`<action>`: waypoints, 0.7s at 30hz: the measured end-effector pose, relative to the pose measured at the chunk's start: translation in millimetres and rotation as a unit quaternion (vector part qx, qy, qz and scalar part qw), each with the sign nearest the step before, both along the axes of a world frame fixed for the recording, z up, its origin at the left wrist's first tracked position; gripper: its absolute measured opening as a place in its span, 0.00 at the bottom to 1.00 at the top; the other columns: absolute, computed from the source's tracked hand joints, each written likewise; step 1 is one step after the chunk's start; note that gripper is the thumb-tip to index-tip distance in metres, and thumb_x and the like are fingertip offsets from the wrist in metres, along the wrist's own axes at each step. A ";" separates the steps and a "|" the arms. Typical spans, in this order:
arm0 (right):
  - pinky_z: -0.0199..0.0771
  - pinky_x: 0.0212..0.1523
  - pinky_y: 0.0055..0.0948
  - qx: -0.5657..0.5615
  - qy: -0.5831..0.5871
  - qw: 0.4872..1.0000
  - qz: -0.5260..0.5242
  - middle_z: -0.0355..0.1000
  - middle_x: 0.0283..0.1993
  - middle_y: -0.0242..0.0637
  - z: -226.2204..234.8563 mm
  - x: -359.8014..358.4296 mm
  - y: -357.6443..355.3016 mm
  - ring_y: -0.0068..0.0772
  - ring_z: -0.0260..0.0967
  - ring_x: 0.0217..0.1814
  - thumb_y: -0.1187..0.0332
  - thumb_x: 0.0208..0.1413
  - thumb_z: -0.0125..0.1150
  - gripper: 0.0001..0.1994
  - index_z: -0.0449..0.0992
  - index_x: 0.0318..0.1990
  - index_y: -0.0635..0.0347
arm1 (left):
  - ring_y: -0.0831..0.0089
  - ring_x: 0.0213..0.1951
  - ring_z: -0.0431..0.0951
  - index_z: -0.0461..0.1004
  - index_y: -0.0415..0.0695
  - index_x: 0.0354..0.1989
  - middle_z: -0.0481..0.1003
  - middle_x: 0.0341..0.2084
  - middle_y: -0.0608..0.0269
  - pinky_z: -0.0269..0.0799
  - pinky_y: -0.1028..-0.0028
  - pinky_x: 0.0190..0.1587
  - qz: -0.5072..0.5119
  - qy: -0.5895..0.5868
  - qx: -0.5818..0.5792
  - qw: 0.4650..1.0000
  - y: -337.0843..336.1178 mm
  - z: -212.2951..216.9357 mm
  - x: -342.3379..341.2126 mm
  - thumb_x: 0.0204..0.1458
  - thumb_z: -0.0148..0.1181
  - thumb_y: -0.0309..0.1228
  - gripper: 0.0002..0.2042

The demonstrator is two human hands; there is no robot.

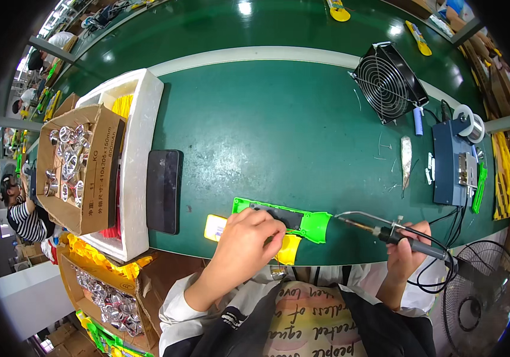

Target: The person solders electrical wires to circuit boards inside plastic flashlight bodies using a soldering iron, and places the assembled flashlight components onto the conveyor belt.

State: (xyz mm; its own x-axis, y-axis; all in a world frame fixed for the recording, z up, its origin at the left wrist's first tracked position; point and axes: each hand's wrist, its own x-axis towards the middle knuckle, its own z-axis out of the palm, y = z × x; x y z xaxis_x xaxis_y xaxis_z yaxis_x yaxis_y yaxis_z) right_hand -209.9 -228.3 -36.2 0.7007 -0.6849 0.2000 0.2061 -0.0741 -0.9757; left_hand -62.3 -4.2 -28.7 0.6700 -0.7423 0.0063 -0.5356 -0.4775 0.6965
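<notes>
My right hand [406, 257] grips a soldering iron [416, 244], its tip just beside the green casing [314, 226] on the bench [255, 131]. My left hand [246, 241] bends over that casing, though I cannot tell whether its fingers pinch anything; farther left lies a flat black device [164, 190]

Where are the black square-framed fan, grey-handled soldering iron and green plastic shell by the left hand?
Black square-framed fan [384, 83], head view: wire grille.
Grey-handled soldering iron [429, 248], head view: handle's grey part.
Green plastic shell [314, 226], head view: flared end.
</notes>
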 end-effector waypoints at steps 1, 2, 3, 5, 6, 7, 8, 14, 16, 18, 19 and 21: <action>0.59 0.16 0.14 0.002 0.002 1.000 0.001 0.60 0.19 0.36 1.5 2.3 2.8 0.19 0.57 0.14 0.72 0.41 0.55 0.10 0.61 0.27 0.66 | 0.68 0.25 0.68 0.72 0.43 0.23 0.68 0.19 0.65 0.61 0.71 0.31 -0.017 -0.010 0.014 1.000 -1.7 1.9 1.9 0.37 0.57 0.25 0.03; 0.59 0.16 0.15 -0.003 0.013 0.999 0.030 0.60 0.18 0.36 3.5 5.1 6.2 0.19 0.57 0.15 0.73 0.40 0.55 0.10 0.61 0.27 0.66 | 0.67 0.25 0.68 0.72 0.43 0.23 0.68 0.19 0.65 0.62 0.71 0.31 -0.035 -0.021 0.028 0.999 -2.8 3.2 3.5 0.36 0.57 0.25 0.03; 0.60 0.17 0.15 -0.008 0.024 0.998 0.059 0.60 0.17 0.35 5.1 7.3 9.0 0.19 0.58 0.15 0.74 0.39 0.55 0.09 0.61 0.27 0.66 | 0.67 0.25 0.68 0.72 0.43 0.23 0.68 0.19 0.65 0.62 0.71 0.31 -0.034 -0.018 0.030 0.999 -3.2 3.9 4.8 0.36 0.57 0.25 0.03; 0.58 0.18 0.16 0.017 0.045 0.996 0.071 0.61 0.18 0.36 3.0 10.4 10.7 0.19 0.57 0.16 0.76 0.37 0.55 0.09 0.62 0.26 0.65 | 0.67 0.25 0.68 0.72 0.43 0.23 0.68 0.19 0.65 0.62 0.71 0.31 -0.058 -0.017 0.047 0.997 -3.3 3.6 7.7 0.36 0.56 0.24 0.03; 0.58 0.18 0.16 -0.011 0.066 0.993 0.099 0.63 0.19 0.37 0.6 12.0 9.7 0.18 0.56 0.16 0.76 0.37 0.55 0.08 0.62 0.26 0.65 | 0.67 0.25 0.68 0.72 0.43 0.23 0.68 0.19 0.65 0.62 0.71 0.31 -0.057 -0.016 0.050 0.997 -3.1 3.0 8.0 0.36 0.56 0.24 0.03; 0.57 0.18 0.17 -0.039 0.087 0.987 0.127 0.64 0.19 0.37 -0.9 14.0 8.5 0.18 0.54 0.15 0.77 0.36 0.55 0.08 0.62 0.25 0.64 | 0.67 0.25 0.68 0.72 0.43 0.23 0.68 0.19 0.65 0.62 0.71 0.31 -0.056 -0.010 0.056 0.997 -3.5 2.4 7.8 0.36 0.56 0.24 0.03; 0.55 0.18 0.17 -0.018 0.102 0.984 0.146 0.65 0.19 0.37 2.0 18.2 8.3 0.18 0.54 0.15 0.77 0.35 0.57 0.08 0.63 0.24 0.64 | 0.67 0.25 0.68 0.71 0.43 0.23 0.68 0.19 0.65 0.62 0.71 0.31 -0.056 -0.004 0.063 0.996 -3.9 1.7 7.8 0.36 0.56 0.25 0.03; 0.57 0.17 0.16 -0.101 0.125 0.955 0.249 0.66 0.17 0.36 12.4 45.4 1.4 0.19 0.59 0.14 0.75 0.35 0.58 0.08 0.64 0.23 0.64 | 0.66 0.23 0.68 0.71 0.42 0.21 0.67 0.17 0.63 0.64 0.71 0.29 -0.056 0.030 0.058 0.996 -7.1 2.5 10.7 0.35 0.56 0.24 0.03; 0.58 0.17 0.16 -0.101 0.130 0.951 0.263 0.66 0.17 0.36 13.9 50.5 -0.4 0.19 0.59 0.14 0.74 0.35 0.59 0.08 0.64 0.22 0.63 | 0.66 0.23 0.68 0.71 0.41 0.21 0.67 0.17 0.63 0.64 0.71 0.28 -0.044 0.046 0.048 0.997 -6.6 0.5 9.3 0.35 0.56 0.23 0.03; 0.58 0.16 0.16 -0.100 0.135 0.946 0.278 0.66 0.16 0.36 14.0 54.7 -1.1 0.20 0.60 0.13 0.74 0.35 0.59 0.09 0.64 0.22 0.63 | 0.66 0.22 0.68 0.71 0.41 0.21 0.67 0.17 0.63 0.64 0.71 0.27 -0.030 0.062 0.038 0.997 -4.8 -0.9 7.4 0.35 0.56 0.23 0.03; 0.58 0.16 0.16 -0.099 0.145 0.943 0.284 0.66 0.16 0.36 15.6 56.0 -1.8 0.21 0.60 0.13 0.74 0.34 0.60 0.09 0.64 0.21 0.63 | 0.66 0.22 0.67 0.71 0.40 0.21 0.67 0.17 0.62 0.64 0.71 0.26 -0.025 0.068 0.035 0.997 -5.1 0.1 7.3 0.35 0.56 0.22 0.03; 0.58 0.16 0.16 -0.097 0.158 0.939 0.289 0.66 0.16 0.35 17.6 59.1 -2.6 0.21 0.61 0.13 0.73 0.34 0.60 0.09 0.65 0.21 0.62 | 0.66 0.22 0.67 0.71 0.40 0.21 0.67 0.17 0.62 0.64 0.72 0.26 -0.020 0.077 0.031 0.996 -5.1 1.7 6.9 0.35 0.56 0.21 0.03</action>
